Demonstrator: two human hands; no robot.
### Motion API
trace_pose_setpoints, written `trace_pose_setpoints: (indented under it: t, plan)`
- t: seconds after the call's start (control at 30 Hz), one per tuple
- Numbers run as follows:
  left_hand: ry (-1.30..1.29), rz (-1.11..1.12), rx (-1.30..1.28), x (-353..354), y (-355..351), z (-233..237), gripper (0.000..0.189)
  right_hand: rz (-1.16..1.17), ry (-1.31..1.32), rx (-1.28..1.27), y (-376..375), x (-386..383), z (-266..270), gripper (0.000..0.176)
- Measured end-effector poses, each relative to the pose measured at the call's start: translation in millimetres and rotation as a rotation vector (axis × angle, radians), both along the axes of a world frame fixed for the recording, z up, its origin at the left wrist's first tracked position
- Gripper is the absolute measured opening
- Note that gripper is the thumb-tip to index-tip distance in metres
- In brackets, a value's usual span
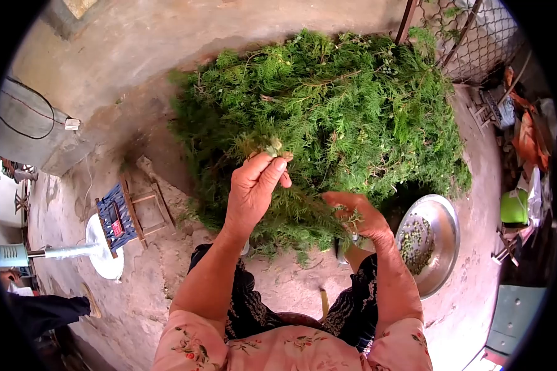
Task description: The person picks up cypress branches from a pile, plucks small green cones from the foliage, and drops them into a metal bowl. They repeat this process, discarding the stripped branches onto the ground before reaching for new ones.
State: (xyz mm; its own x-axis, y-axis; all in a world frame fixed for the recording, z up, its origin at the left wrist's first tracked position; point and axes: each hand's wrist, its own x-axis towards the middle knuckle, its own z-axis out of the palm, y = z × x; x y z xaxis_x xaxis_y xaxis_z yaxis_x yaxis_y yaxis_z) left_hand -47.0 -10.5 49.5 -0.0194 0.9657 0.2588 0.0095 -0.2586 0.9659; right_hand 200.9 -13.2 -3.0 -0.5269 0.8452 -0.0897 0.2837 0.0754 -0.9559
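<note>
A big heap of green conifer branches [353, 111] covers the floor in front of me. My left hand [257, 185] is raised over its near edge, thumb and fingertips pinched on a small pale green sprig [273, 147]. To the right, my right hand [362, 216] hangs low over the near branches, its fingers apart and slightly blurred; a thin green twig shows beside it. Just right of my right forearm stands a wide metal basin [442, 247] with many small green cones [416, 242] in its bottom.
On the left are a small woven-seat stool [114, 216], a white round base [105, 263] and a grey pillar [28, 127]. Another person's dark-clothed leg [52, 311] reaches in at the lower left. A wire fence [486, 43] and a green container [513, 207] stand at right.
</note>
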Motion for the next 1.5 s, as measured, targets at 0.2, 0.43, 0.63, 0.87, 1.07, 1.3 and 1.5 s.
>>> trace_pose_setpoints:
  t: [0.2, 0.43, 0.63, 0.87, 1.07, 1.3, 1.5]
  plan:
    - [0.241, -0.132, -0.056, 16.6, -3.1, -1.0, 0.019, -0.573, 0.264, 0.017, 3.2, -38.8, 42.6, 0.022]
    - [0.494, -0.185, 0.143, 35.7, -5.3, -5.6, 0.022, -0.323, 0.112, 0.474, 1.2, -51.2, 53.9, 0.032]
    - [0.564, -0.165, 0.226, 43.0, -8.9, -13.3, 0.025, -0.331, 0.264, 0.373, -2.7, -48.4, 41.1, 0.021]
    - [0.271, -0.248, 0.022, 49.9, -14.4, -6.5, 0.009, -0.469, 0.685, -0.545, -13.6, -41.8, 55.3, 0.01]
    - [-0.129, -0.106, -0.401, 32.8, -9.1, 14.4, 0.017, -0.737, 0.549, -0.346, -1.0, -1.8, 48.9, 0.012]
    - [-0.827, 0.017, -0.366, -12.1, 7.7, -3.3, 0.02, -0.913, -0.279, -0.042, -0.6, 164.0, -40.1, 0.024]
    - [-1.193, -0.268, -0.241, -45.3, 19.9, -26.4, 0.023, -0.824, -1.252, 0.137, -44.1, 277.8, -99.1, 0.026]
